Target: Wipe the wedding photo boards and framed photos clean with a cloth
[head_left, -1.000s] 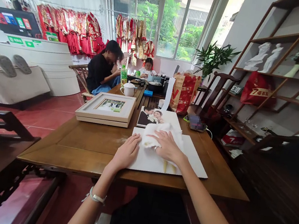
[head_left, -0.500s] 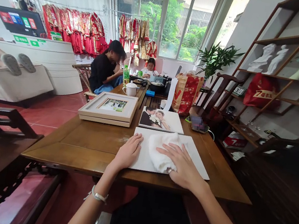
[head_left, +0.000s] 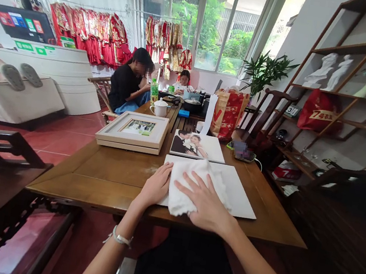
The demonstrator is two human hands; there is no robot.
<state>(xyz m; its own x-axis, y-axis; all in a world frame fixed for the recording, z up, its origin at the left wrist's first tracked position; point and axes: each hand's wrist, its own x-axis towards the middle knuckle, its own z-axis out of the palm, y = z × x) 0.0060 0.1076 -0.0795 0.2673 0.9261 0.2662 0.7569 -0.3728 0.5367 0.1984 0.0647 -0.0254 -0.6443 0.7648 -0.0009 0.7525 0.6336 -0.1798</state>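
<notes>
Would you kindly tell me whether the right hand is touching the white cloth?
Touching. The head view shows the right hand laid over the cloth, its spread fingers resting across the top.

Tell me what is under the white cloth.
A white board lies under the white cloth, its right part in view. The right hand is spread on top; whatever is on the covered part of the board cannot be seen.

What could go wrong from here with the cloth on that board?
The white cloth under the right hand reaches the white board's near edge and might snag.
The photo print lies close beyond the board; a long push could bump it.
</notes>
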